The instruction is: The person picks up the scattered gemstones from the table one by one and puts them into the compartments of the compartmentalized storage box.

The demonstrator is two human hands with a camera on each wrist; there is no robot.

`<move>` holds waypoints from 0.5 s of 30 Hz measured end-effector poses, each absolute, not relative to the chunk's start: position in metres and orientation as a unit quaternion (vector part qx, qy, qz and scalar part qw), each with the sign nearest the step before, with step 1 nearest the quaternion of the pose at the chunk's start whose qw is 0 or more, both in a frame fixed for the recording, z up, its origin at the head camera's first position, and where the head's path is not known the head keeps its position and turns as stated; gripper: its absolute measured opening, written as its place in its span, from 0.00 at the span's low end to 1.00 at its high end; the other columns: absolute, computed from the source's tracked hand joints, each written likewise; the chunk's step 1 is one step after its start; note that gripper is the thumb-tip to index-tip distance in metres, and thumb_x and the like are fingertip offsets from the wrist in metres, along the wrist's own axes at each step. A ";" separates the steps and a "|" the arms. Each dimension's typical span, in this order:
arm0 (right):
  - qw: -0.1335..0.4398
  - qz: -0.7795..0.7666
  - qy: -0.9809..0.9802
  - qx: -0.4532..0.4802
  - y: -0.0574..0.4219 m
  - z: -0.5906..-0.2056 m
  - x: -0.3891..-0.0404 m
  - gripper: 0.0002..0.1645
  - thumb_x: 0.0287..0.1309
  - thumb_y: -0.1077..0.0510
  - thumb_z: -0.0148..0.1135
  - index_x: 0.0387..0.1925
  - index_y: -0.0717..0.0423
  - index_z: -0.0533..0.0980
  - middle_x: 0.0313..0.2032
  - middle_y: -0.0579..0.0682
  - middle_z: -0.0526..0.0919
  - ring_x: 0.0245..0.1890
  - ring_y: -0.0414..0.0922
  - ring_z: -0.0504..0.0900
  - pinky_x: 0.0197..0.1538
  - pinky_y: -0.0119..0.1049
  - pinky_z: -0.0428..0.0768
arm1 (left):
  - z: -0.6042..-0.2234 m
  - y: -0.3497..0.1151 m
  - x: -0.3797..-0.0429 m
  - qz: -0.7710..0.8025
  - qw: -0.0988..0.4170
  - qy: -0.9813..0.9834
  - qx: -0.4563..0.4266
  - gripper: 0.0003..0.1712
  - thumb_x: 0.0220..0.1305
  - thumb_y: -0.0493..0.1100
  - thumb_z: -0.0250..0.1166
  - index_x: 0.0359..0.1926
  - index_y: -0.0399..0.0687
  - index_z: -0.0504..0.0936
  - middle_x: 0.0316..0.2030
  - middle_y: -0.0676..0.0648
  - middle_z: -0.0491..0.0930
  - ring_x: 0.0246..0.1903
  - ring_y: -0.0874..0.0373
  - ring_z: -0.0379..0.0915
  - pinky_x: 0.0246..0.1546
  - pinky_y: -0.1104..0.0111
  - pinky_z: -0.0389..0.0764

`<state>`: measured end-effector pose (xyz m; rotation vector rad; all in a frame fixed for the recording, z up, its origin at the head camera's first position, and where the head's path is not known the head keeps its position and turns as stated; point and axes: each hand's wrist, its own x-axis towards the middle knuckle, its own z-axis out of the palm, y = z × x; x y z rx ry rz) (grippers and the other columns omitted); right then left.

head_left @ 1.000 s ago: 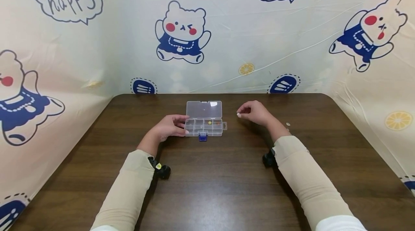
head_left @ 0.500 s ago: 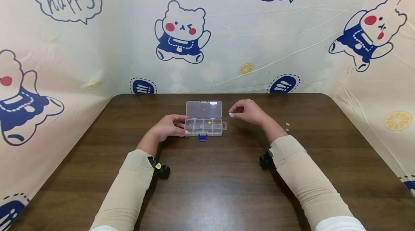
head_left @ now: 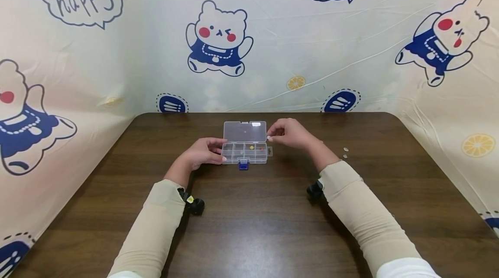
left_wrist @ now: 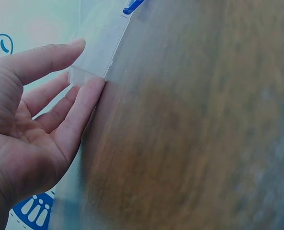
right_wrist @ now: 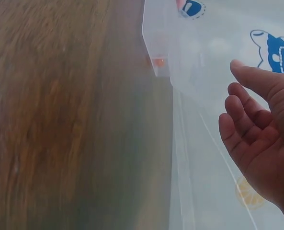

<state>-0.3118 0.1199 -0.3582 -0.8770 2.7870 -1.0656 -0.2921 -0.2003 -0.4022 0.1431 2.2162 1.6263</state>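
A clear plastic compartment box lies on the table with its lid raised at the back and a blue latch in front. A small yellow piece and reddish bits sit in its back compartments. My left hand grips the box's left end, thumb at the front and fingers behind. Beside the lid's right edge, my right hand pinches a small pale piece between thumb and forefinger. In the right wrist view, the right hand hides its forefinger behind the thumb.
Two small pale pieces lie on the brown table, right of the right hand. A clear hanging tab sticks out from the box's right end. A printed cloth stands behind the table and along its sides.
My right hand has moved left, from well right of the box to the lid's right edge, still pinching. The left hand and the box have stayed in place.
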 end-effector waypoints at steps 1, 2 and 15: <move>0.016 -0.343 0.895 -0.284 0.118 -0.357 -0.311 0.03 0.58 0.59 0.69 0.35 0.53 0.84 0.34 0.47 0.82 0.35 0.46 0.76 0.40 0.38 0.80 | -0.402 -0.200 -0.292 0.580 0.193 0.790 0.051 0.41 0.51 0.24 0.70 0.67 0.39 0.69 0.51 0.33 0.72 0.41 0.50 0.75 0.43 0.62 0.84; 0.017 -0.344 0.894 -0.286 0.117 -0.357 -0.311 0.03 0.58 0.60 0.69 0.35 0.54 0.84 0.34 0.47 0.82 0.35 0.46 0.76 0.40 0.38 0.79 | -0.402 -0.201 -0.292 0.579 0.193 0.790 0.051 0.41 0.51 0.24 0.71 0.67 0.39 0.69 0.51 0.33 0.72 0.41 0.50 0.75 0.43 0.62 0.84; 0.022 -0.351 0.887 -0.300 0.102 -0.352 -0.307 0.04 0.59 0.61 0.68 0.36 0.55 0.84 0.34 0.47 0.81 0.35 0.45 0.77 0.40 0.37 0.79 | -0.401 -0.200 -0.292 0.584 0.193 0.787 0.051 0.42 0.50 0.23 0.71 0.67 0.38 0.69 0.50 0.34 0.73 0.40 0.51 0.76 0.42 0.62 0.84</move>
